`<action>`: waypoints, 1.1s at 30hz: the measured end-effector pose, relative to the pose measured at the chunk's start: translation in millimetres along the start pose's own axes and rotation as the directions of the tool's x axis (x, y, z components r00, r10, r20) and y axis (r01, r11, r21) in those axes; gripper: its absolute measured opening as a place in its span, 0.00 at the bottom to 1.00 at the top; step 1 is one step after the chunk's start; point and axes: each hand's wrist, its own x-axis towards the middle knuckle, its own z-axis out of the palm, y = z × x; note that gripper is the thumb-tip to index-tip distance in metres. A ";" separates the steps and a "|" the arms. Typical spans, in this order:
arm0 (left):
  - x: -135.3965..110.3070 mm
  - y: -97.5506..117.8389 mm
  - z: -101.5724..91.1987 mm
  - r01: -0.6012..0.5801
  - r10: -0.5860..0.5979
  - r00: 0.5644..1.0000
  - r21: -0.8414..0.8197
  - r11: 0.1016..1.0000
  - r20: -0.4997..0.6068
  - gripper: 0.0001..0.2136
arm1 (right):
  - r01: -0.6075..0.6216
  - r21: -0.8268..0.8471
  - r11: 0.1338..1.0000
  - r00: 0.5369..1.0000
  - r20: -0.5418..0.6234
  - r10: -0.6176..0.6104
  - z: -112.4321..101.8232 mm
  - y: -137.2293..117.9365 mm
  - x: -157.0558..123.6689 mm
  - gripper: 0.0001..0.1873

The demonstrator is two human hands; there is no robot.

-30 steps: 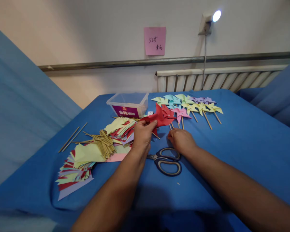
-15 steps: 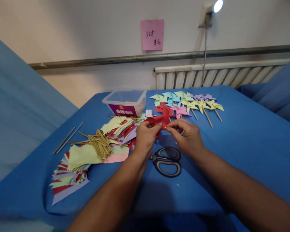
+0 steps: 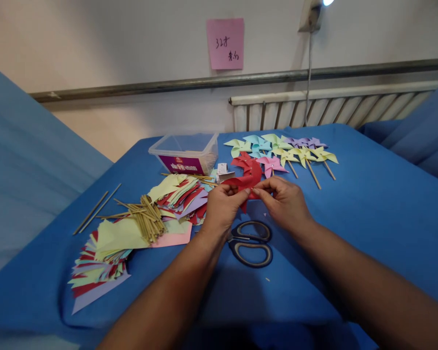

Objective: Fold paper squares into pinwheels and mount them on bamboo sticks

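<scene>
A red paper pinwheel (image 3: 254, 171) with folded blades is held up over the table, pinched at its lower left by my left hand (image 3: 222, 203). Thumb and forefinger of my right hand (image 3: 285, 198) are closed at the middle of the same pinwheel. A tiny pale pin seems to be between them, mostly covered by the fingertips. Just below my hands lie scissors (image 3: 251, 263) with dark handles, their blades hidden behind my left forearm. A small white box (image 3: 222, 168) stands behind my left hand.
Finished pinwheels on sticks (image 3: 286, 155) lie at the back right. A clear plastic box (image 3: 184, 163) stands at the back left. Paper stacks (image 3: 118, 238) and a bundle of sticks (image 3: 149, 221) cover the left side. Two more sticks (image 3: 97, 209) lie farther left.
My right fingertips have moved closer in against the middle of the red pinwheel, and less of the pin shows. My left hand keeps its hold. The view has tilted down slightly.
</scene>
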 end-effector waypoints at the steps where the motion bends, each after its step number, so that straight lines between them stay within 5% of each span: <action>1: -0.3 0.3 0.2 -0.002 0.002 1.000 0.002 1.000 -0.001 0.12 | -0.008 0.005 1.000 1.000 -0.001 0.008 -0.2 -0.2 -0.1 0.05; 17: 0.5 -0.8 0.8 -0.061 0.059 0.998 0.044 0.997 0.035 0.10 | -0.087 0.085 0.993 0.996 0.003 0.087 1.8 0.8 -1.6 0.05; 22: -6.5 6.3 1.8 -0.183 0.182 0.983 0.150 0.972 0.016 0.07 | -0.134 0.082 0.988 0.991 0.020 0.133 1.8 1.8 -2.0 0.05; 30: -10.5 8.8 2.5 -0.271 0.269 0.963 0.180 0.946 0.035 0.05 | -0.134 0.240 0.961 0.990 0.000 0.138 0.6 -1.2 1.9 0.05; 33: -8.0 7.2 1.3 -0.257 0.251 0.966 0.151 0.955 0.053 0.06 | -0.216 0.436 0.874 0.976 0.076 0.203 2.3 -2.0 3.2 0.07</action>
